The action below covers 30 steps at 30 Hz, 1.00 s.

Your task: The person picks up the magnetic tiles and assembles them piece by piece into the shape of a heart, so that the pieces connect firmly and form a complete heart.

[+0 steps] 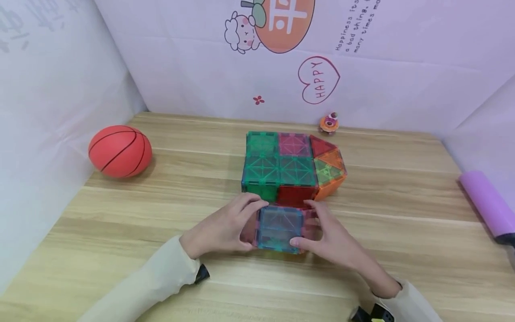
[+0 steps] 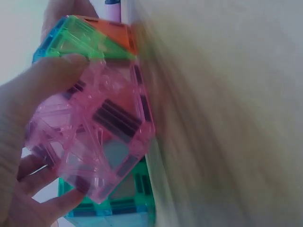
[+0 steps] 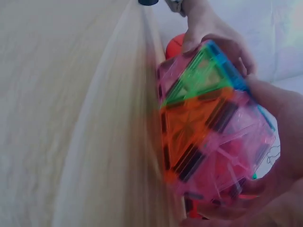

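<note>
Head cam: both hands grip a small magnetic-tile cube on the wooden table, just in front of the bigger tile structure. Left hand curls round its left side, right hand round its right. Basketball far left.

L wrist cam: fingers wrapped on the pink tile face.

R wrist cam: fingers clasp the cube, orange face showing.

backdrop | heart: "HAPPY" | slanted line: "Happiness its…"
</note>
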{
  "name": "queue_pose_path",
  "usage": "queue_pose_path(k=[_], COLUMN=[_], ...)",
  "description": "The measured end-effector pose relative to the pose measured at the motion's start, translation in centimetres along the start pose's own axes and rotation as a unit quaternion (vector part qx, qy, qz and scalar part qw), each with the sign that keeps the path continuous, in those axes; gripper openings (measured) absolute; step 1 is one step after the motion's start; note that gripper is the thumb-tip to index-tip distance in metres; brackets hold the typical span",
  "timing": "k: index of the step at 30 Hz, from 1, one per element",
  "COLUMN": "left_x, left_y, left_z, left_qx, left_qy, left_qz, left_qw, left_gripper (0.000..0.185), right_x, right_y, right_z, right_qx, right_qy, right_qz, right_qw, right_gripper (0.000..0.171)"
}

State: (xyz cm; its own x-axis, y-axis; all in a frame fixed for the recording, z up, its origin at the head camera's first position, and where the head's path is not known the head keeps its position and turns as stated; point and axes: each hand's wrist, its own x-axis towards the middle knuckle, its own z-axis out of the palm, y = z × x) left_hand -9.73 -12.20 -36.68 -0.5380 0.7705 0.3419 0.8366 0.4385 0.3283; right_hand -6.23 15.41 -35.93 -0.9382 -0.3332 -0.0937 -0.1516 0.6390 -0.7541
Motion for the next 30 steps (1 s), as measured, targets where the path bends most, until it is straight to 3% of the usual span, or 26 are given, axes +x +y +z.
queue_pose_path(k=[3,6,10,13,18,22,25,30], left_x=[-0.3,-0.8,-1.2,-1.1,-0.7,-0.1,0.5,1.0], left_y=[0.4,0.9,1.6,2.1,2.3,1.8,1.4,0.8], left_z=[0.1,0.2,0.6,1.1,1.7,1.7,1.7,1.6], left_qx=[0.001,-0.053,-0.128,-0.13,-0.058,-0.006,-0.001,-0.045], left_qy=[0.009,0.004,-0.018,-0.016,0.065,0.125,0.134,0.128], left_qz=[-0.011,-0.083,-0.224,-0.273,-0.267,-0.251,-0.246,-0.253], left_qw=[0.9999,0.9952,0.966,0.9531,0.9597,0.9599,0.9599,0.9579], left_gripper=[0.092,0.093,0.098,0.102,0.105,0.099,0.094,0.084], right_x=[-0.2,-0.6,-0.9,-0.8,0.0,1.3,2.1,2.0], right_y=[-0.1,-0.1,0.0,0.1,0.1,-0.1,-0.2,-0.1], right_z=[0.2,0.3,0.7,1.0,1.1,0.9,0.7,0.7], right_qx=[0.015,-0.004,-0.071,-0.117,-0.144,-0.169,-0.18,-0.175], right_qy=[0.014,0.035,0.074,0.108,0.15,0.197,0.226,0.232], right_qz=[-0.011,-0.045,-0.093,-0.117,-0.134,-0.148,-0.146,-0.135], right_qw=[1.0,0.998,0.99,0.98,0.969,0.954,0.946,0.947], right_gripper=[0.086,0.087,0.094,0.095,0.092,0.094,0.096,0.096])
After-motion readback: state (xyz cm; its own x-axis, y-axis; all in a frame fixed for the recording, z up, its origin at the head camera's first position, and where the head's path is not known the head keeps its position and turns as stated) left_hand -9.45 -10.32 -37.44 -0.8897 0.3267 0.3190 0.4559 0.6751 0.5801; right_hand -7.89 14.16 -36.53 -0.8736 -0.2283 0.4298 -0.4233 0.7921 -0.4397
